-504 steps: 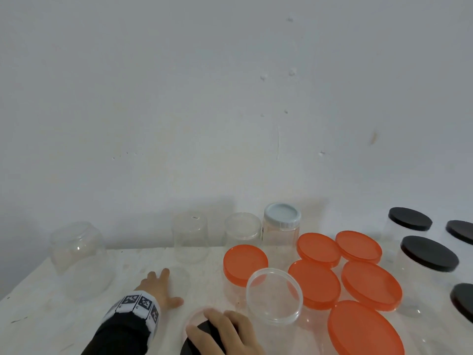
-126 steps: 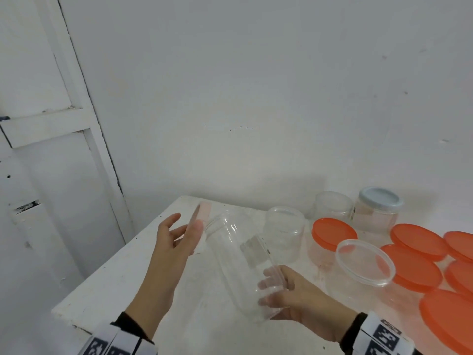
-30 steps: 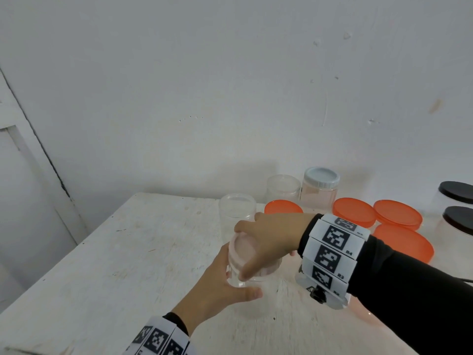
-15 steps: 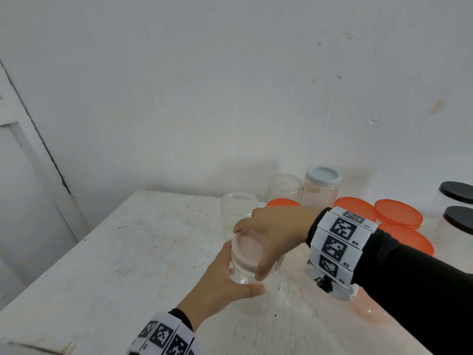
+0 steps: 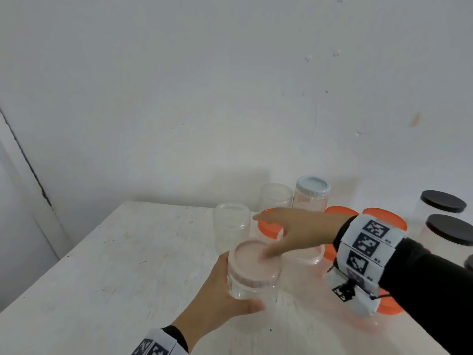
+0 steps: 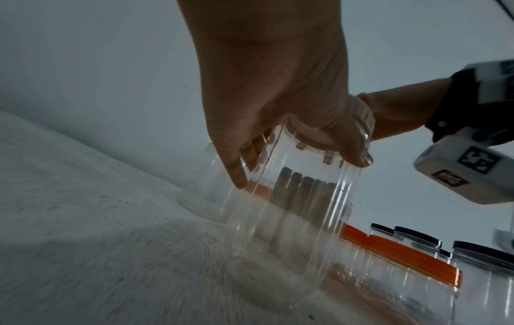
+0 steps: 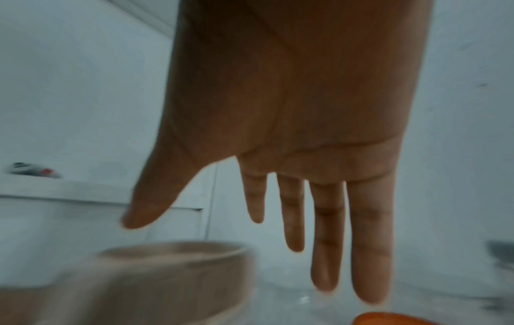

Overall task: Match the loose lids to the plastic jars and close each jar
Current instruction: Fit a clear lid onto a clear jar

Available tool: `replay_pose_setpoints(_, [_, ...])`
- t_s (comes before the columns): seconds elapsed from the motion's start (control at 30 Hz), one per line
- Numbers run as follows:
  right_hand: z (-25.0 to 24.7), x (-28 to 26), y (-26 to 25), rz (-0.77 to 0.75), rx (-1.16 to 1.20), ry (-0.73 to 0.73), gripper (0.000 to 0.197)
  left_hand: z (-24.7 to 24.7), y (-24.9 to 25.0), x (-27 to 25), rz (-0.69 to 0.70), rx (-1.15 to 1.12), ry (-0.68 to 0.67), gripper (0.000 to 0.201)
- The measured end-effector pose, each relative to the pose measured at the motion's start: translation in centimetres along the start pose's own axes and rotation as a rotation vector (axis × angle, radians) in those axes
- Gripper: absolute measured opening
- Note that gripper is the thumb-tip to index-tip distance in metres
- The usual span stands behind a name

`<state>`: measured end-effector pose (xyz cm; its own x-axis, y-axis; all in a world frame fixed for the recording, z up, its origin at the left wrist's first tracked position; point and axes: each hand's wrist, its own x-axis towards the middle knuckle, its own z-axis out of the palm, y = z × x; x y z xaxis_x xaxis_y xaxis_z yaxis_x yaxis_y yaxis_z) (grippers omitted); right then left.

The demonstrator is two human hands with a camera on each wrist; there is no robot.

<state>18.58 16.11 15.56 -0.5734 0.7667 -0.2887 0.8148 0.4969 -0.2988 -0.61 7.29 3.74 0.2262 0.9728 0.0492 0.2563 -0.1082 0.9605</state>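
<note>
Left hand is wrapped around the clear jar near the front of the white table, thumb on the near side, and the pale pink lid is sitting on top of it. Right hand is just above and to the right with fingers straight and spread, holding nothing. Behind it are an open clear jar, orange-lidded jars and black-lidded jars.
</note>
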Motion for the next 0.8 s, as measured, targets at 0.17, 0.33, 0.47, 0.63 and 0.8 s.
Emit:
replay_pose_setpoints(0.17, [-5.5,1.8,6.0,0.261,-0.1,0.256,0.074,-1.1,0.1,0.8,0.001,0.051,-0.081,0.101])
replay_pose_setpoints(0.33, [-6.6,5.5,11.4,0.524,-0.102,0.259,0.087,-2.7,0.8,1.0,-0.104,0.237,-0.095,0.088])
replay_pose_setpoints(0.47, [-6.5,8.0,14.1,0.602,-0.07,0.21,0.106,-4.3,-0.4,1.3,-0.16,0.03,0.016,0.051])
replay_pose_setpoints(0.63, [-6.8,10.0,15.7,0.591,0.005,0.143,0.112,-8.4,-1.5,0.7,-0.213,-0.024,0.117,0.037])
replay_pose_setpoints(0.8, [-6.8,9.8,16.1,0.588,-0.039,0.11,0.109,-15.3,-1.1,0.1,-0.176,0.066,0.182,0.088])
